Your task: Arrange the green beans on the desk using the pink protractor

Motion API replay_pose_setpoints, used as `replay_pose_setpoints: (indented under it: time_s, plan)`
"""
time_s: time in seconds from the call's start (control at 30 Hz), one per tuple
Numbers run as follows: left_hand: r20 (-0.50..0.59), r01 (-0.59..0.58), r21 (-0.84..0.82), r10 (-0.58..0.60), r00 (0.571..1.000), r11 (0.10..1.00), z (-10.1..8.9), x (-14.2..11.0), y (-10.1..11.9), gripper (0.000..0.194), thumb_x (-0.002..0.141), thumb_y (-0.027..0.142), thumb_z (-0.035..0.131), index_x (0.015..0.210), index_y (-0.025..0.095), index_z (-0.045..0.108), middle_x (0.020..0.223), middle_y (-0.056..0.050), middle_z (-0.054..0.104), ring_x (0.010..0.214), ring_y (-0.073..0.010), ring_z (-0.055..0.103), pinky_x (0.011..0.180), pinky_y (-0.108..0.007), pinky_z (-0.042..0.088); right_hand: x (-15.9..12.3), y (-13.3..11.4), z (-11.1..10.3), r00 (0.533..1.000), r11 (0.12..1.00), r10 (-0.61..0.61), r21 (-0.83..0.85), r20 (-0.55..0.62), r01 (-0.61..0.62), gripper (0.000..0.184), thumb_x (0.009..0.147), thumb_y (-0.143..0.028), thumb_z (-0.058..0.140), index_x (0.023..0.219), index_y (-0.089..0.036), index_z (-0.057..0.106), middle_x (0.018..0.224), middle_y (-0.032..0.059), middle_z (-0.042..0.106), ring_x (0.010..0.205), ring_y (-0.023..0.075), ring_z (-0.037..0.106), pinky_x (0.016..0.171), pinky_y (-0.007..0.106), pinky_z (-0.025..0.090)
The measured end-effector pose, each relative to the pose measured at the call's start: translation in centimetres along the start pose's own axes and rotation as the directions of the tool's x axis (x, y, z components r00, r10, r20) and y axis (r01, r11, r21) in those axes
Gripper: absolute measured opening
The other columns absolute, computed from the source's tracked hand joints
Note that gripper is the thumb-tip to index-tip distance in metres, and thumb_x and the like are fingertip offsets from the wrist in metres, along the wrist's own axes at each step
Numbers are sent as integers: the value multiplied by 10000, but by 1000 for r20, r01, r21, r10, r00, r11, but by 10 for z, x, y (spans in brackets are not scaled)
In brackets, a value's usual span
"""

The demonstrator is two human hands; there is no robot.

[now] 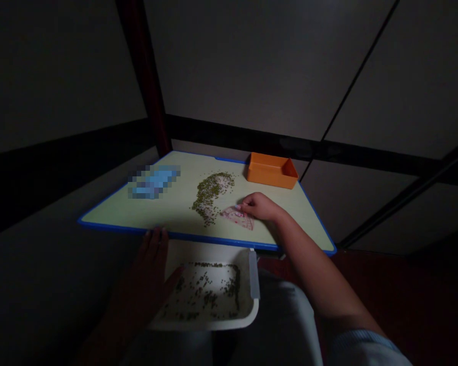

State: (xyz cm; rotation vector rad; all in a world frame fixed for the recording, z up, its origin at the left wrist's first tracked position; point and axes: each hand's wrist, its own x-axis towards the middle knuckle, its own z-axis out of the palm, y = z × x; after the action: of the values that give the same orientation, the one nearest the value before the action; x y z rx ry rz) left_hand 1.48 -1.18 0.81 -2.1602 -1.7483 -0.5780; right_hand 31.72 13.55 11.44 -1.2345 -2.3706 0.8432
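On the pale board, the right hand pinched the upper edge of the pink wedge, likely light and flexible; the left hand's grip was unclear.

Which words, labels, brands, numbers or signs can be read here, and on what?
None can be read.
Pink patterned piece at the right hand: small marks, too blurred to read.
Blue item on the tabletop: pixelated, nothing legible.
Orange box and white tub: no lettering visible.
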Motion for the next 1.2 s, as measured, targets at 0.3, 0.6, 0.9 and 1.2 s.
replay_pose_setpoints:
  time_s: [0.3,0.6,0.9,1.2]
  plan:
    - [16,-14,-24,15,1000,1000,5,-2,-11,849,841,596,313,1481,80,102,1556,-225,232,1467,-350,147,1131,-536,300,1,3,-8,988,999,10,40,-154,-4,352,868,-327,487,584,-130,553,482,-56,390,501,71,311,538,246,219]
    - [22,-25,-55,26,999,998,4,0,-15,839,846,546,342,1490,122,10,1588,-200,131,1464,-380,132,1109,-583,322,11,-8,-1,965,917,126,-344,-230,-201,364,905,-401,498,759,-139,705,704,58,651,591,116,415,560,276,218]
    - [57,-15,-70,19,998,997,1,-2,-17,842,844,570,333,1491,130,22,1586,-202,138,1467,-381,113,1087,-593,343,17,-5,7,997,997,-67,-51,-45,65,369,897,-327,516,592,-128,572,508,-38,487,516,75,358,561,235,246]
    - [85,-4,-73,10,996,997,-2,-2,-16,821,848,553,338,1493,142,39,1592,-173,146,1471,-352,127,1111,-562,326,1,1,-9,996,994,-80,77,-34,82,336,864,-280,511,560,-142,543,476,-44,481,471,76,390,549,238,283]
